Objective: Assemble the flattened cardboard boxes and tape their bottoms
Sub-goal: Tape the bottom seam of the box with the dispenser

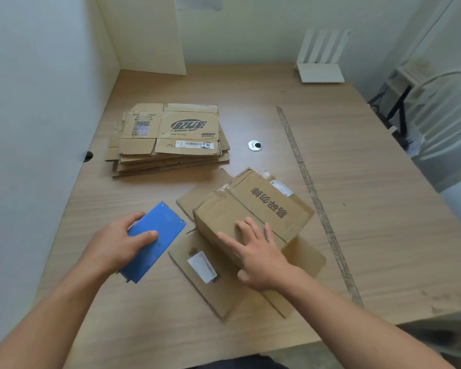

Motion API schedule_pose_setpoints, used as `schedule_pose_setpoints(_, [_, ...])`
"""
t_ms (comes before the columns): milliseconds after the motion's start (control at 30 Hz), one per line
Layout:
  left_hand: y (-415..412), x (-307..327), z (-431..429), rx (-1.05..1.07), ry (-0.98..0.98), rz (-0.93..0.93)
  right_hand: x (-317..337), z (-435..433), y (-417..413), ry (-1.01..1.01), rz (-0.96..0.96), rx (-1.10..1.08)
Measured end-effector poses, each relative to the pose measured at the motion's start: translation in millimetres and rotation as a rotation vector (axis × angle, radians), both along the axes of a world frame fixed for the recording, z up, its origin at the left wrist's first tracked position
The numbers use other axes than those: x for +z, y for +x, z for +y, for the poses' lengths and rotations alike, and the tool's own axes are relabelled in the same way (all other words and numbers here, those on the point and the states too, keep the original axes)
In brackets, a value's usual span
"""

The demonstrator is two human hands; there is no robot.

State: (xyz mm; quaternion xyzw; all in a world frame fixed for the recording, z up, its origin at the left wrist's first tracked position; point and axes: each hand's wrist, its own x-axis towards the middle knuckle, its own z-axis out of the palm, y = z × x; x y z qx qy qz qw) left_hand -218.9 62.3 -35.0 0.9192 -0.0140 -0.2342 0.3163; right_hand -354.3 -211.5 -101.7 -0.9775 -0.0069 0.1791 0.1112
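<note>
Nearest, two bare forearms reach over a wooden table (383, 235). The left hand (117, 245) grips a flat blue tool (157, 235), with the thumb pressed on its top face and the fingers curled round its far edge. Just right of that thumb, the right hand (256, 254) lies flat on an assembled cardboard box (272, 206), fingers straight and spread, gripping nothing. The box's flaps (205, 286) splay on the table beneath the palm. Well beyond the fingertips sits a stack of flattened boxes (171, 137).
</note>
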Motion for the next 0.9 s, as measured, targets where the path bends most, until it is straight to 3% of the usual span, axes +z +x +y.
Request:
schedule_pose_setpoints(167, [-5.8, 9.3, -9.9, -0.024, -0.068, -0.027, 11.3, -27.5, -17.8, -0.062, -0.066, 0.049])
schedule_pose_setpoints(433, [-9.8, 14.8, -20.8, -0.053, -0.090, -0.072, -7.4, 9.9, 12.4, -0.110, -0.066, -0.213])
schedule_pose_setpoints(767, [-7.2, 9.2, -14.9, -0.064, -0.077, -0.108, 7.4, -39.1, -2.6, -0.041, 0.071, 0.091])
schedule_pose_setpoints(900, [-4.5, 7.0, -13.8, -0.059, -0.070, -0.122, 17.0, -35.9, -0.7, 0.030, 0.073, 0.008])
